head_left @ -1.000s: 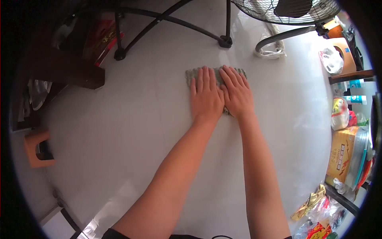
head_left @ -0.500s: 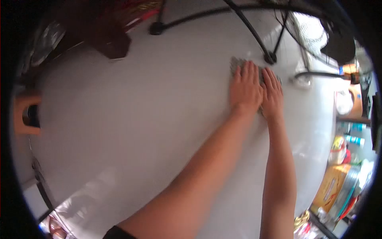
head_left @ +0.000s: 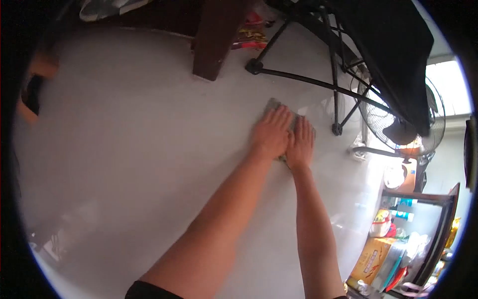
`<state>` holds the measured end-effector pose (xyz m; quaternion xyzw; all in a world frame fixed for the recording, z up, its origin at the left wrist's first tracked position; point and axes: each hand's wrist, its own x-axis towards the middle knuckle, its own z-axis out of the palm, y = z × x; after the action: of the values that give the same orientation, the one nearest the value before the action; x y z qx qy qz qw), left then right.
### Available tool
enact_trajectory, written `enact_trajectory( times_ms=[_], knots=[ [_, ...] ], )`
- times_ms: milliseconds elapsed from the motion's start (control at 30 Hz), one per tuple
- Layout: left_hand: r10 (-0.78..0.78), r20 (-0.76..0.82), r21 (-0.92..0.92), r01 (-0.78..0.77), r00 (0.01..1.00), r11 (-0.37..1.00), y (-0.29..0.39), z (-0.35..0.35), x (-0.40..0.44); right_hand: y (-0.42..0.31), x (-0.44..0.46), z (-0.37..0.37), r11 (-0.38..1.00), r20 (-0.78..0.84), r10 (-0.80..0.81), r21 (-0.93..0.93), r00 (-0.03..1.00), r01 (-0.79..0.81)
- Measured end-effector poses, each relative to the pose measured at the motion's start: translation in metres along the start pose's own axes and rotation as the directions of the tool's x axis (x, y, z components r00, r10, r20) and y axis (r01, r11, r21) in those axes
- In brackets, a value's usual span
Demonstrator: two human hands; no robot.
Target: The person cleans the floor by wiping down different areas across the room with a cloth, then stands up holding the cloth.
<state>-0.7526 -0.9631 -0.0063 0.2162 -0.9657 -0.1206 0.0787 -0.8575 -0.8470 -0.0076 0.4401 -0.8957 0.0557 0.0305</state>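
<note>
- Floor (head_left: 124, 149), pale and smooth, fills most of the view, with bright reflections toward the right.
- Black folding chair (head_left: 398, 55) at the upper right, its crossed legs standing on the floor beyond the hands; one foot is near the right hand (head_left: 301, 142).
- Round wire-caged fan (head_left: 401, 129), partly hidden behind the chair.
- Dark-framed shelf (head_left: 420, 198) at the right edge, crowded with bags and blue-and-white containers (head_left: 402, 215).
- Two bare arms, left (head_left: 209, 219) and right (head_left: 316, 224), reach up from the bottom edge; a black sleeve (head_left: 152, 290) shows at the left one.
- Dark brown wooden leg (head_left: 214, 45) at the top, its lower end on the floor.
- Orange-yellow box (head_left: 371, 261) at the lower right, beside the shelf's other goods.
- Orange stool (head_left: 44, 66), blurred, at the far left.
- Left hand (head_left: 273, 132) and right hand lie palms down, side by side, fingers extended and pointing away from the body; both press on the cloth, clasping nothing.
- Red packet (head_left: 251, 37) just beside the wooden leg.
- Grey-green cloth (head_left: 273, 104) flat on the floor under both hands, mostly covered, its edges showing past the fingertips and by the wrists.
</note>
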Motion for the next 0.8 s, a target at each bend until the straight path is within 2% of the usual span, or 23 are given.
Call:
enact_trajectory(
  times_ms=[33, 100, 167, 233, 267, 400, 500, 667, 733, 800],
  knots=[
    [-0.003, -0.041, -0.020, 0.002, 0.999, 1.000, -0.017, -0.005, 0.000, -0.015, 0.006, 0.001, 1.000, -0.036, -0.025, -0.002, 0.999, 0.025],
    [-0.067, 0.079, -0.173, 0.080, 0.995, 0.982, -0.046, -0.054, -0.002, -0.030, 0.018, 0.018, 0.991, -0.125, -0.071, 0.100, 0.990, 0.084],
    [0.019, -0.022, 0.034, -0.018, 1.000, 0.999, -0.065, -0.044, 0.001, -0.053, 0.024, 0.001, 0.987, -0.136, -0.076, 0.127, 0.988, 0.093],
    [0.083, -0.152, 0.082, -0.071, 0.985, 0.994, -0.072, -0.013, 0.008, -0.049, 0.030, 0.007, 0.983, -0.162, -0.070, 0.156, 0.984, 0.096],
    [0.119, -0.141, 0.078, -0.108, 0.983, 0.991, -0.072, -0.009, 0.011, -0.047, 0.031, 0.009, 0.986, -0.164, -0.032, 0.153, 0.986, 0.058],
    [0.065, -0.207, 0.121, -0.040, 0.976, 0.992, -0.069, -0.012, -0.004, -0.055, 0.022, 0.001, 0.980, -0.108, -0.030, 0.191, 0.994, 0.050],
    [0.046, -0.259, 0.112, -0.017, 0.965, 0.994, -0.056, -0.014, -0.015, -0.047, 0.003, 0.002, 0.969, -0.127, -0.045, 0.237, 0.991, 0.075],
    [0.119, -0.070, -0.005, -0.119, 0.990, 0.993, -0.041, -0.037, -0.112, -0.079, -0.103, -0.017, 0.950, -0.008, 0.006, 0.313, 1.000, -0.003],
    [0.090, -0.005, -0.038, -0.090, 0.996, 0.995, -0.023, -0.043, -0.158, -0.093, -0.143, -0.028, 0.966, 0.010, 0.048, 0.253, 0.999, -0.049],
    [0.071, 0.054, -0.067, -0.068, 0.996, 0.995, -0.008, -0.049, -0.202, -0.105, -0.182, -0.038, 0.959, 0.061, 0.064, 0.274, 0.996, -0.079]
  ],
)
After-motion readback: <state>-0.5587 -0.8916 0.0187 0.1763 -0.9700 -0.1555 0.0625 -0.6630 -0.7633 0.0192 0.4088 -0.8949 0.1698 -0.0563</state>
